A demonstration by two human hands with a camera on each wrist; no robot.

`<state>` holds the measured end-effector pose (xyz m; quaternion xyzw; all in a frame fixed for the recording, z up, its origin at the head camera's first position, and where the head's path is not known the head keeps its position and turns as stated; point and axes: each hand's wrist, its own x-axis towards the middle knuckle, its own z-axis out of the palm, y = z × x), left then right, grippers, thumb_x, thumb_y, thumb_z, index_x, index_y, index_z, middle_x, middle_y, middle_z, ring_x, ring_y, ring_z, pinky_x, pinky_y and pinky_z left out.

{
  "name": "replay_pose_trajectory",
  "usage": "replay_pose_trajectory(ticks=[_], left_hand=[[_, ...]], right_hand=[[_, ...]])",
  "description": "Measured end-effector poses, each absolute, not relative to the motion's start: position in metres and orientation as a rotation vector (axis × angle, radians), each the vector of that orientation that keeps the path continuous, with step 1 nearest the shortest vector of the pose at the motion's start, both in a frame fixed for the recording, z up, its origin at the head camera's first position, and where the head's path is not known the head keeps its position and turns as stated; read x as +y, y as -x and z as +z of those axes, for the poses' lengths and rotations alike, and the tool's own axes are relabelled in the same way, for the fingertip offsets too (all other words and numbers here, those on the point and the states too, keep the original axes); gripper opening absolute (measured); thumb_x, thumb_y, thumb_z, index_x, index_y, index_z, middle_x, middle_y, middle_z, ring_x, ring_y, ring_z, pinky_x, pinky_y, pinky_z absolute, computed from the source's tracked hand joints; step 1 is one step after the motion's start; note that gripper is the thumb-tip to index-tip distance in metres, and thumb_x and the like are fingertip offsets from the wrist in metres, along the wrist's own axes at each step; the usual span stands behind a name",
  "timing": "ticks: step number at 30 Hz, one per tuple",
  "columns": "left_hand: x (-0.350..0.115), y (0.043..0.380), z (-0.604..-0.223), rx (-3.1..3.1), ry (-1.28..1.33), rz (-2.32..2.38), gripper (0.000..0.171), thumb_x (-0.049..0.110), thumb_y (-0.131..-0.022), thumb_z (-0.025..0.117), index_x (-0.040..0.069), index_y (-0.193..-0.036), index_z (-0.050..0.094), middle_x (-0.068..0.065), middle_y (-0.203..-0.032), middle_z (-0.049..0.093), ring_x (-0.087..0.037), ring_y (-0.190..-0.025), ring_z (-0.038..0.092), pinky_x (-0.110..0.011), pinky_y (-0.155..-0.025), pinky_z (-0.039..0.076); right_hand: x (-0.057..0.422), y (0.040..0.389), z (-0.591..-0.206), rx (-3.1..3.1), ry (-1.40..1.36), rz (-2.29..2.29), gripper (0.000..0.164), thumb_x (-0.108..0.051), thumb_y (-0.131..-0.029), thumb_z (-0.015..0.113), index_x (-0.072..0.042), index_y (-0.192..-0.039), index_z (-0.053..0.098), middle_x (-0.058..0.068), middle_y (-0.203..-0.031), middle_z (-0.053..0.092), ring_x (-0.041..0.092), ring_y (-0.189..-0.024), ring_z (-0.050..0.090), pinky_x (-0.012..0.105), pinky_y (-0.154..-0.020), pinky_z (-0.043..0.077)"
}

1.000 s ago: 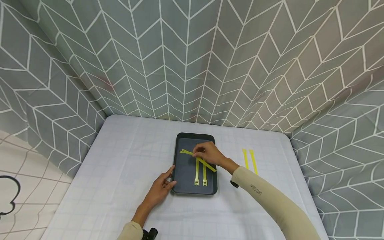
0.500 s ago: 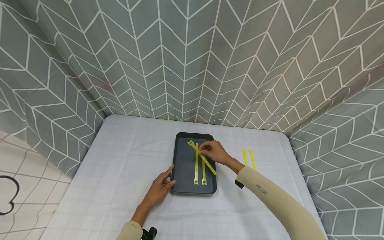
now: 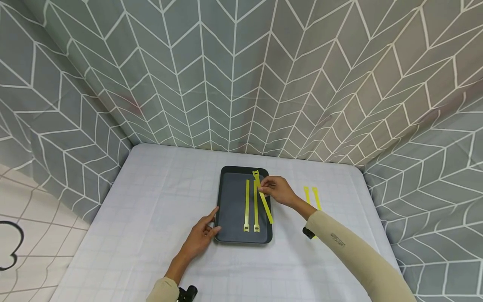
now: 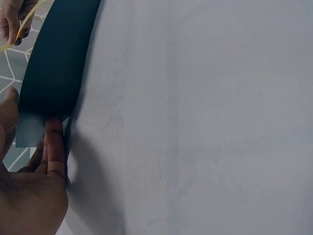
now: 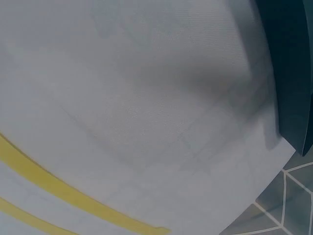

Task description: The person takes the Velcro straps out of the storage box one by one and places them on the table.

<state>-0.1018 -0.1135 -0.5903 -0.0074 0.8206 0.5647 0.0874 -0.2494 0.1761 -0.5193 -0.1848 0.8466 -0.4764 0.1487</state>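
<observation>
A dark rectangular tray [image 3: 231, 209] lies on the table, with two yellow hook-and-loop cable ties side by side in it, the left tie [image 3: 247, 205] and the right tie [image 3: 255, 209]. My right hand [image 3: 278, 190] pinches a third yellow cable tie [image 3: 266, 206] near its middle, over the tray's right side. That tie slants, its slotted head pointing to the far side. My left hand [image 3: 200, 238] holds the tray's lower left edge. In the left wrist view, its fingers [image 4: 55, 147] meet the tray's outer wall [image 4: 61, 54], the thumb on the opposite side.
Right of the tray, two more yellow ties [image 3: 315, 195] lie on the white tablecloth [image 3: 166, 188], partly hidden by the right arm; the right wrist view shows one tie [image 5: 68, 196] closer. Grey patterned curtains [image 3: 234, 84] enclose the back and sides.
My right hand has moved right with its cable tie, which has turned from a crosswise slant to nearly lengthwise with the tray. The left hand and tray have stayed in place.
</observation>
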Motion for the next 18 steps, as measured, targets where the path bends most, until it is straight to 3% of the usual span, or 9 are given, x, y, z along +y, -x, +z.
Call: replay_pose_trajectory(ticks=[7, 14, 18], left_hand=[[-0.113, 0.102, -0.590, 2.441, 0.031, 1.677, 0.066, 0.012, -0.094, 0.070, 0.025, -0.153, 0.043, -0.014, -0.126, 0.057, -0.010, -0.078, 0.055, -0.023, -0.071, 0.048], [-0.113, 0.102, -0.590, 2.441, 0.028, 1.678, 0.066, 0.013, -0.094, 0.070, 0.025, -0.153, 0.043, -0.015, -0.127, 0.057, -0.010, -0.079, 0.054, -0.023, -0.071, 0.048], [-0.112, 0.102, -0.589, 2.435, 0.030, 1.683, 0.066, 0.012, -0.094, 0.070, 0.024, -0.154, 0.043, -0.015, -0.127, 0.057, -0.010, -0.079, 0.055, -0.023, -0.071, 0.048]], right_hand=[[0.188, 0.251, -0.523, 2.368, 0.403, -1.479, 0.021, -0.006, -0.095, 0.069, 0.011, -0.106, 0.066, 0.029, -0.096, 0.070, 0.042, -0.084, 0.069, 0.056, -0.080, 0.055], [0.203, 0.247, -0.526, 2.373, 0.219, -1.475, 0.023, -0.007, -0.093, 0.071, 0.009, -0.108, 0.066, 0.018, -0.092, 0.072, 0.022, -0.078, 0.071, 0.052, -0.083, 0.057], [0.212, 0.243, -0.530, 2.381, 0.175, -1.486, 0.023, -0.006, -0.093, 0.071, 0.011, -0.107, 0.066, 0.015, -0.090, 0.072, 0.027, -0.079, 0.071, 0.049, -0.082, 0.058]])
